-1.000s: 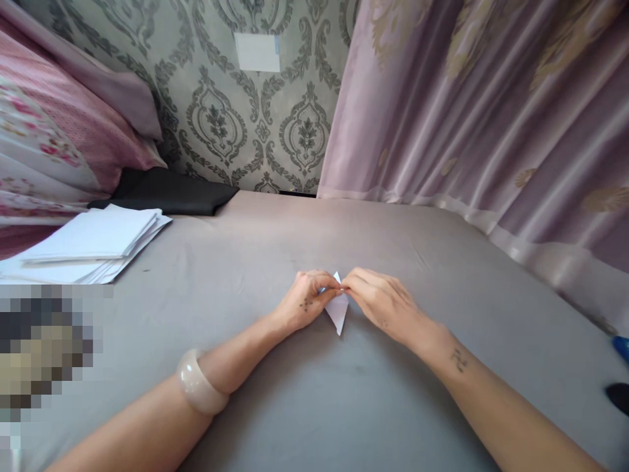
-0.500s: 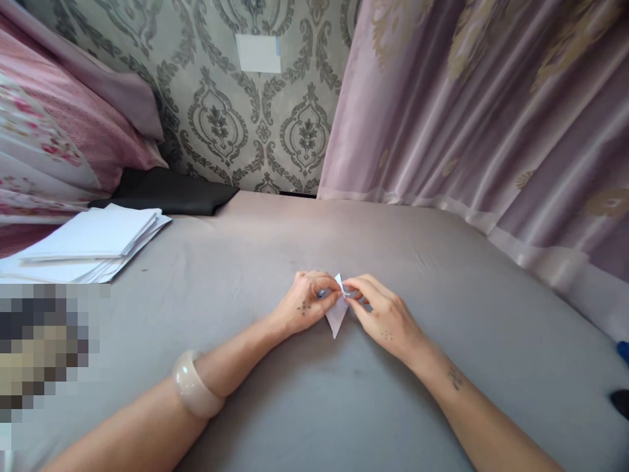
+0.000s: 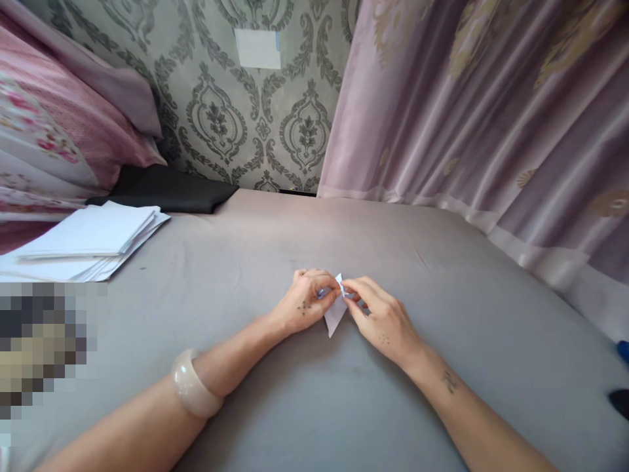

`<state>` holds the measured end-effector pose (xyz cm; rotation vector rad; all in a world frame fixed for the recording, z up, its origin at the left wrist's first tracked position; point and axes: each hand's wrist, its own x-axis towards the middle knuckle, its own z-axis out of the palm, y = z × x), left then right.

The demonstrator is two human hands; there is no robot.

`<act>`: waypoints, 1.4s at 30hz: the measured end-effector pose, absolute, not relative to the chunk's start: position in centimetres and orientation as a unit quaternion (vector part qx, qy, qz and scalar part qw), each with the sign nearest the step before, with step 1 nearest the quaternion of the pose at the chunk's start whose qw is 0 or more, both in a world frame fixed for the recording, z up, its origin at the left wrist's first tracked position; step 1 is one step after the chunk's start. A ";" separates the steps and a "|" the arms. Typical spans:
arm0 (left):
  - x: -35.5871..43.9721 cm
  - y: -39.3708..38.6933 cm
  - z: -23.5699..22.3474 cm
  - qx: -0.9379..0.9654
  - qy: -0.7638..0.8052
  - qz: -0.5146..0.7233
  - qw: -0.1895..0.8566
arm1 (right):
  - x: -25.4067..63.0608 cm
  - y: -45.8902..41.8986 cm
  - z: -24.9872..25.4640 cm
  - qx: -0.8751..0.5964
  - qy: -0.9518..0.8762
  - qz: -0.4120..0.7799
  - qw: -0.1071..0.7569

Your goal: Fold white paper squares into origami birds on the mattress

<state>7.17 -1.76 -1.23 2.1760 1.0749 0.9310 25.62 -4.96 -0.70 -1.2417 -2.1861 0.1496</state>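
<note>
A small piece of folded white paper is held between my two hands above the grey sheet. It has a pointed lower corner and a small tip sticking up at the top. My left hand pinches the paper from the left between thumb and fingers. From the right, my right hand grips a narrow fold near the top with thumb and fingertips. The fingers partly cover the folds, so the full shape is hidden. A pale bangle circles my left forearm.
At the left lies a stack of white paper, with a black folded item behind it. Pinkish curtains hang at the right, patterned wallpaper at the back. Small dark objects sit at the right edge. A blurred patch covers the lower left.
My right hand has shifted slightly left against the paper, and its wrist has turned a little. The paper's lower corner has swung slightly left. My left hand stays nearly still.
</note>
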 end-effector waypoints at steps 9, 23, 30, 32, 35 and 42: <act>7.1 -1.6 -1.6 0.794 0.405 0.358 0.278 | 25.4 -5.0 -0.7 -0.456 -0.824 0.076 0.327; 7.3 -1.8 -1.2 0.808 0.389 0.336 0.289 | 24.6 -4.6 -0.1 -0.506 -0.719 0.217 0.424; 7.2 -1.8 -1.0 0.791 0.392 0.357 0.305 | 24.4 -5.2 -0.8 -0.547 -0.684 0.211 0.435; 7.2 -1.8 -1.0 0.793 0.390 0.357 0.302 | 24.3 -5.3 -1.0 -0.539 -0.698 0.205 0.424; 7.2 -1.8 -1.0 0.798 0.387 0.355 0.296 | 24.2 -5.2 -1.3 -0.537 -0.708 0.197 0.414; 7.1 -1.5 -1.6 0.804 0.374 0.359 0.293 | 24.2 -4.9 -1.6 -0.570 -0.695 0.200 0.389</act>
